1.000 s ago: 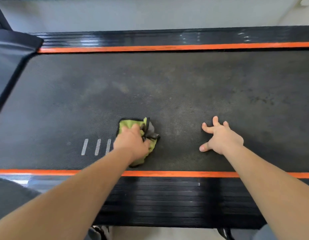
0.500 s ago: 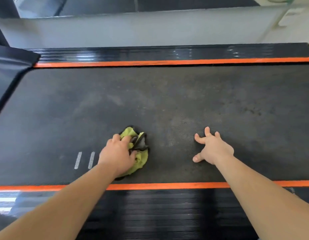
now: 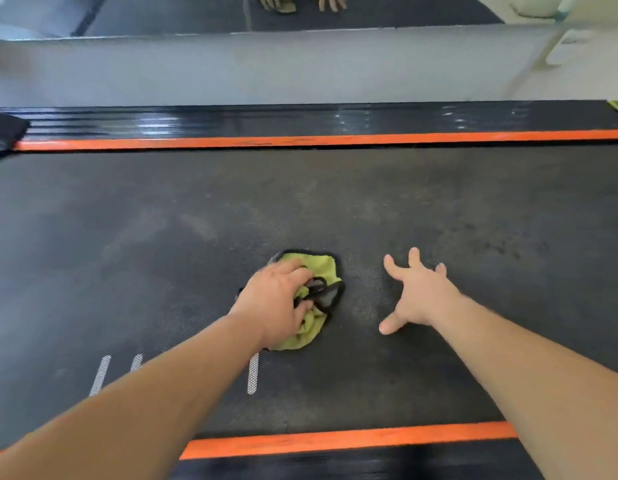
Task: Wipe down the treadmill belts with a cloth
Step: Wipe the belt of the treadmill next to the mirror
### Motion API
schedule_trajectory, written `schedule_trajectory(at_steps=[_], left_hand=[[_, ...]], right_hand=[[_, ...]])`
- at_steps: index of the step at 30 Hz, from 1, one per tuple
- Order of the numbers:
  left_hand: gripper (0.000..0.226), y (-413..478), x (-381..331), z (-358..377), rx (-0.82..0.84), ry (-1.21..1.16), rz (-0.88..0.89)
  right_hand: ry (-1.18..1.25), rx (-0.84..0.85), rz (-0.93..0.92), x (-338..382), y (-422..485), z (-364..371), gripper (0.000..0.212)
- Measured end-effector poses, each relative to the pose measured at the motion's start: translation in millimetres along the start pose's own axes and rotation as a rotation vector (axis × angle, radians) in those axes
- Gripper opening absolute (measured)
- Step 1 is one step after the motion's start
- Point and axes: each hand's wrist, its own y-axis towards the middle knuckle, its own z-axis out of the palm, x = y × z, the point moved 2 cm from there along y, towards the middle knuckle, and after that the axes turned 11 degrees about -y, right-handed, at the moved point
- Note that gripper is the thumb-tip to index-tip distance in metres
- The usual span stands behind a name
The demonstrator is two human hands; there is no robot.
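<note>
The left hand [image 3: 274,299] grips a bunched green cloth [image 3: 314,299], fingers curled into its folds, pressing it onto the treadmill belt [image 3: 162,237] midway between the two orange edge stripes. Just beside it, the right hand [image 3: 418,296] rests on the belt with fingers spread and straight, holding nothing.

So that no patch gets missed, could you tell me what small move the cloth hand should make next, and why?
Probably push the left hand and its bunched green cloth forward-left across the belt, onto the pale dusty smears just beyond it; the right hand is spread flat, bracing.
</note>
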Motion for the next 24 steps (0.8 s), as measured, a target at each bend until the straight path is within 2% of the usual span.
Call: schedule_trajectory(at_steps=[3,5,7,10,12,14,16,18,19,22,24], left_hand=[[0.056,31,3,-8,0.031,-0.058,-0.175],[0.053,37,-16,1,0.025,-0.089,-0.161],[0.050,30,-49,20,0.112,-0.125,-0.019],[0.047,10,-87,47,0.309,-0.055,0.265],[0.052,17,-77,44,0.341,-0.035,0.317],[0.056,35,-53,33,0.287,0.015,0.258],[0.051,56,-34,17,0.113,0.041,0.103],[0.040,64,-38,14,-0.032,-0.005,-0.042],[0.037,61,-51,19,0.002,-0.019,-0.044],[0.036,27,-97,39,0.248,0.010,0.215],[0.040,31,-83,34,0.294,0.071,0.295]], right_hand=[[0.016,-0.001,0.006,3,6,6,0.141],[0.031,0.015,0.025,2,5,6,0.139],[0.037,0.006,0.038,2,7,7,0.132],[0.009,-0.043,0.021,-1,10,9,0.109],[0.006,-0.030,0.009,-3,11,11,0.108],[0.023,-0.001,0.007,-2,10,10,0.121],[0.014,0.022,0.023,0,7,8,0.137],[0.001,0.026,0.028,3,6,7,0.140],[0.007,0.022,0.030,3,5,6,0.139],[0.035,0.003,0.032,1,4,5,0.121],[0.037,0.001,0.027,0,5,7,0.121]])
